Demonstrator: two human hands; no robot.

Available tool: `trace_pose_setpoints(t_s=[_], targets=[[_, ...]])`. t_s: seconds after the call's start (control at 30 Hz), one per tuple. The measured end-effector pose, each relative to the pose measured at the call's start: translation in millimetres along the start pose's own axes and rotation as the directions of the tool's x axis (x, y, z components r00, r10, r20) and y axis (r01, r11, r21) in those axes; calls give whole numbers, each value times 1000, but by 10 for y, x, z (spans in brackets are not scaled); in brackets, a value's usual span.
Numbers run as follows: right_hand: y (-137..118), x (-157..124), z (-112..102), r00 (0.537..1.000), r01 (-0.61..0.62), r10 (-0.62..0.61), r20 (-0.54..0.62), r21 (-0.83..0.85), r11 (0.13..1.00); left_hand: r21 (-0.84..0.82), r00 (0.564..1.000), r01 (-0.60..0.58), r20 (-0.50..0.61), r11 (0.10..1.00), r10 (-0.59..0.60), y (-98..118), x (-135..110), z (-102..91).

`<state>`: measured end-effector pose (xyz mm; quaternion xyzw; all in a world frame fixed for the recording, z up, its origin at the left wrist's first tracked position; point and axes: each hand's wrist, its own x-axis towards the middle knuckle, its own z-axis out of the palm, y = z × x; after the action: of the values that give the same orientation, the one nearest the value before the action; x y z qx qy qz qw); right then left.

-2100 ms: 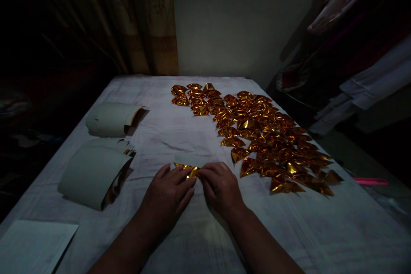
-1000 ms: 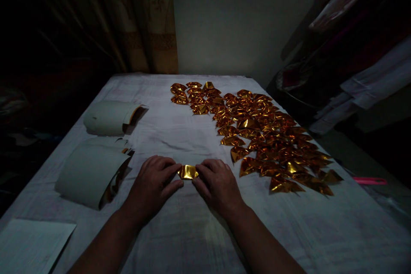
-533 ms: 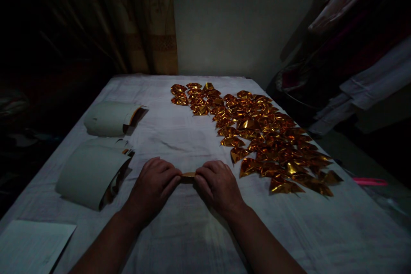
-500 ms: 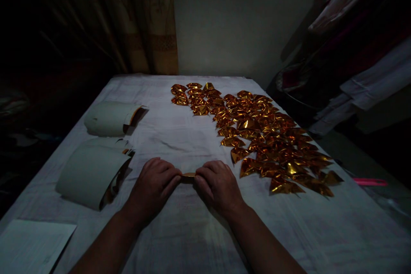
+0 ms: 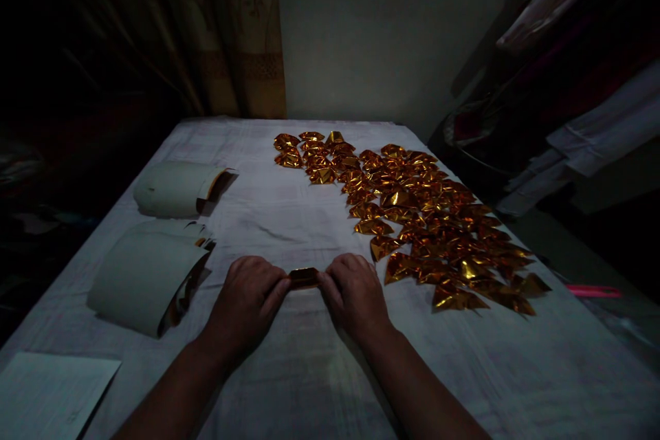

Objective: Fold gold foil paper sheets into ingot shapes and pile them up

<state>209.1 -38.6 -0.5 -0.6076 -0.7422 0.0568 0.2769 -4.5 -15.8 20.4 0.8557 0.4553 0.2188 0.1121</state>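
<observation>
Between my two hands is a small folded piece of gold foil paper [image 5: 304,278], held just above or on the cloth. My left hand [image 5: 251,294] pinches its left end between thumb and fingers. At the right end, my right hand [image 5: 355,294] grips it the same way. The piece shows a flat raised top and a darker front face; its ends are hidden by my fingers. To the right lies a spread of many folded gold foil pieces [image 5: 399,199], pointed at their ends.
A white cloth [image 5: 289,385] covers the table. Two curved stacks of pale-backed sheets [image 5: 141,275] lie at left, gold showing at their edges. A flat white sheet [image 5: 54,388] is at the near left corner. Behind are a curtain [image 5: 247,34] and a wall [image 5: 381,34]; clothes [image 5: 613,124] hang at right.
My hands have moved slightly apart. More of the gold foil piece shows between them, its flat top now visible where a thin strip showed before.
</observation>
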Motion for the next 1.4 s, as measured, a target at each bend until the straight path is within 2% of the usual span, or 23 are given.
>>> trace_pose_setpoints(t_s=[0.27, 0.43, 0.67, 0.8, 1.0, 1.13, 1.2, 1.27, 1.33, 1.4], targets=[[-19, 7, 26, 999, -43, 41, -18, -83, 996, 49, 999, 30, -42, 998, -27, 75, 4, 17], [-15, 6, 37, 998, -48, 45, -44, -86, 995, 126, 997, 1, -82, 992, 10, 85, -10, 75], [-23, 13, 37, 997, -73, 69, -44, -86, 994, 208, 997, -2, -72, 978, 17, 91, -5, 91], [-30, 14, 33, 995, -90, 87, -41, -78, 993, 193, 998, 19, -58, 981, -8, 77, -10, 85], [-5, 12, 33, 996, -87, 86, -37, -32, 996, 81, 994, 93, -66, 992, -87, 42, -32, 94], [-19, -1, 19, 999, 20, -20, -43, -6, 1000, 81, 988, 150, -58, 985, -146, 58, -24, 100], [-67, -22, 15, 990, 138, -138, 6, -2, 990, 96, 985, 170, -52, 981, -166, 70, -20, 102], [-137, -53, 16, 963, 242, -239, 125, -5, 970, 98, 984, 173, -51, 980, -169, 76, -18, 104], [-203, -89, 18, 930, 274, -264, 255, -3, 962, 89, 985, 169, -55, 982, -165, 73, -19, 107], [-242, -122, 13, 910, 251, -236, 341, 0, 968, 83, 985, 165, -57, 983, -161, 65, -22, 108]])
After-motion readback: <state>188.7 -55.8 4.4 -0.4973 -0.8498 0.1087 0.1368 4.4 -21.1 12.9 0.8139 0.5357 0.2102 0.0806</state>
